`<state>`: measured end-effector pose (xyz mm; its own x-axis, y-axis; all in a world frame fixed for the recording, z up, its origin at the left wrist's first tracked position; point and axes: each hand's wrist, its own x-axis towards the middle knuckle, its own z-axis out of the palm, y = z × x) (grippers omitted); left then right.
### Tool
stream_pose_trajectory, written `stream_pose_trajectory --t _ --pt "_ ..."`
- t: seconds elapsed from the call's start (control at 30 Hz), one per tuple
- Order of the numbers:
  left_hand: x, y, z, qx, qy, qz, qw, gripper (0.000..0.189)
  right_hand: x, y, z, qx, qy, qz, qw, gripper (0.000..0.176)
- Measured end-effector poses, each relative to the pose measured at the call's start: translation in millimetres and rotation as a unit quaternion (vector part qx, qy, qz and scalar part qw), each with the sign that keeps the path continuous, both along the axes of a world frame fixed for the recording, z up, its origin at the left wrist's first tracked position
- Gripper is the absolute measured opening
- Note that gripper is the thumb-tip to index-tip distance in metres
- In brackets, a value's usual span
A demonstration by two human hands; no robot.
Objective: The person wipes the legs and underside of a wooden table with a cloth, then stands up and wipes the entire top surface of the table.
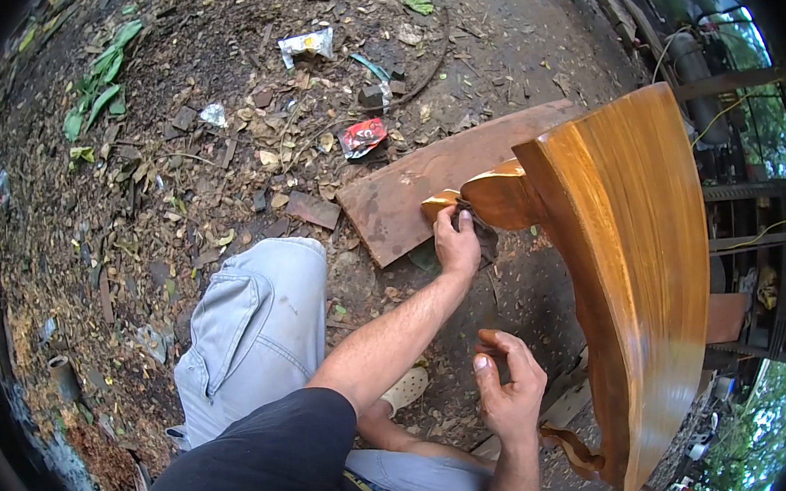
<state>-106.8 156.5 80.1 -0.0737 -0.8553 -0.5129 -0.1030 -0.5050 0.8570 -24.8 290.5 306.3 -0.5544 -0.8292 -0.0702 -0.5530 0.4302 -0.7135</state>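
Observation:
A glossy, varnished wooden slab [646, 268] with a pale streaked edge stands on its side at the right. It looks like a small table or bench. From its upper part a curved wooden leg [502, 199] reaches left. My left hand [457, 241] is at the end of that leg, its fingers pinched around something small and dark that I cannot make out. Closer to me, my right hand [511, 386] hovers left of the slab without touching it. Its fingers are loosely bent, thumb apart, with nothing visible in them and dark stains on the fingertips.
A flat reddish-brown board [407, 197] lies on the ground beneath the leg. Leaves, wood scraps, a red wrapper [364, 138] and a white wrapper [307, 45] litter the dirt. Another curved leg [576, 453] shows low down. Cluttered shelving [757, 239] stands beyond the slab.

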Motion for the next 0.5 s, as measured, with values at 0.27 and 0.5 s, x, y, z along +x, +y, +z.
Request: stream_pose_trajectory --t 0.27,0.5 --pt "-11 3 -23 0.054 0.008 -0.012 0.998 0.031 0 2 -1 0.012 -0.004 0.003 1.0 0.027" --pt "-22 13 -50 -0.031 -0.055 -0.008 0.998 0.024 0 2 -6 0.016 -0.011 -0.001 1.0 0.027"
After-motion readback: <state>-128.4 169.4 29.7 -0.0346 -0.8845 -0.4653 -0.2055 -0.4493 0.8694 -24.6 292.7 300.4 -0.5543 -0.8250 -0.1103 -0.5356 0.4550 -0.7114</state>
